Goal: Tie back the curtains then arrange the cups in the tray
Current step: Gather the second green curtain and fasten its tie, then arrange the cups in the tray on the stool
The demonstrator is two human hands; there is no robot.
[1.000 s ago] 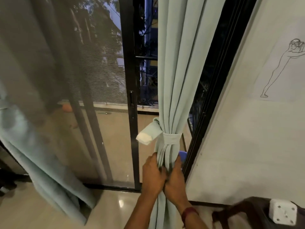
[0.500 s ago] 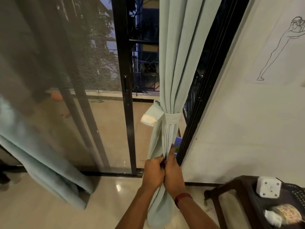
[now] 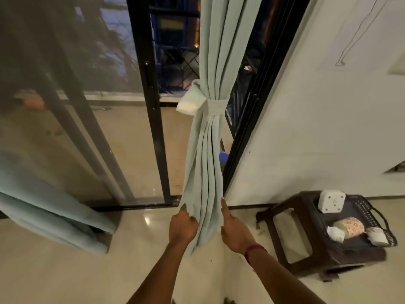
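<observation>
A pale green curtain point(image 3: 210, 62) hangs bunched in the middle, cinched by a matching tie-back band point(image 3: 213, 107) with a loose end sticking out to the left. My left hand point(image 3: 183, 224) pinches the curtain's lower left folds. My right hand point(image 3: 234, 229) lies flat against the lower right edge, index finger pointing up. At the lower right a dark tray point(image 3: 368, 218) sits on a brown stool point(image 3: 291, 233); in it a patterned cup point(image 3: 350, 224) lies on its side among white crumpled items.
A second pale green curtain point(image 3: 50, 207) hangs loose at the left, its end on the floor. Sliding glass door with black frame point(image 3: 151, 106) stands behind. A white wall point(image 3: 328, 128) is at the right. A white socket box point(image 3: 331, 201) rests on the tray.
My hands slid down the curtain and moved apart, from clasped together below the band to its lower end. The view tilted down, showing more of the stool and tray.
</observation>
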